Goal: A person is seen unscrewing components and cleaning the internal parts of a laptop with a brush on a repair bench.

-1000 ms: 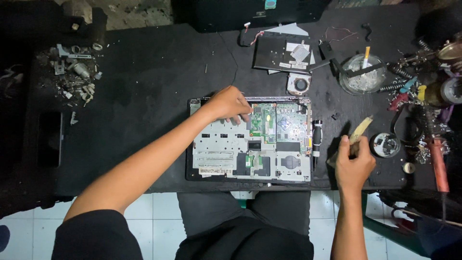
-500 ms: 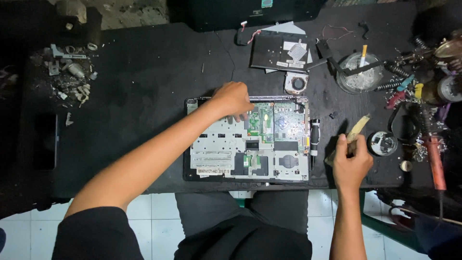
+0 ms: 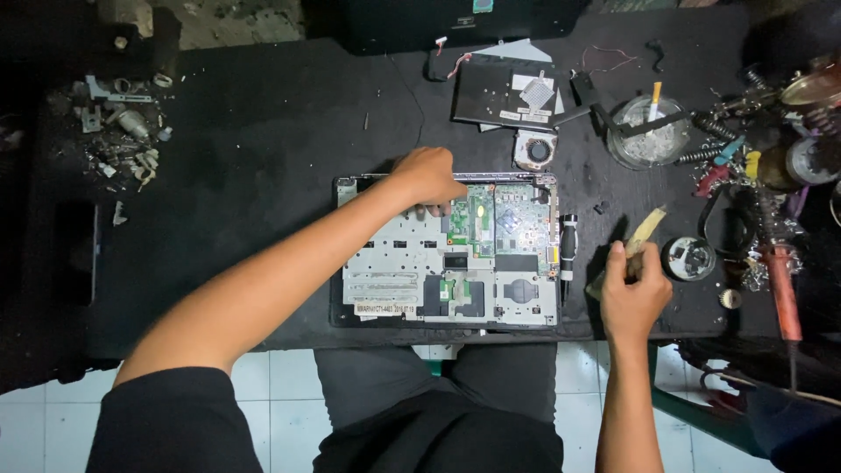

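Left hand point(image 3: 429, 178) rests curled on the opened laptop chassis point(image 3: 447, 254), grasping nothing; right hand's point(image 3: 632, 298) fingers clench a brush point(image 3: 638, 241) on the desk point(image 3: 263, 131).

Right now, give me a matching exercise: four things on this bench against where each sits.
Things:
1. opened laptop base
2. brush
3. small fan
4. pile of metal scraps

Places:
A. far left of the black table
B. held in the right hand
C. under the left hand, in front of the person
D. just beyond the laptop's far right corner

Pairs: 1-C, 2-B, 3-D, 4-A
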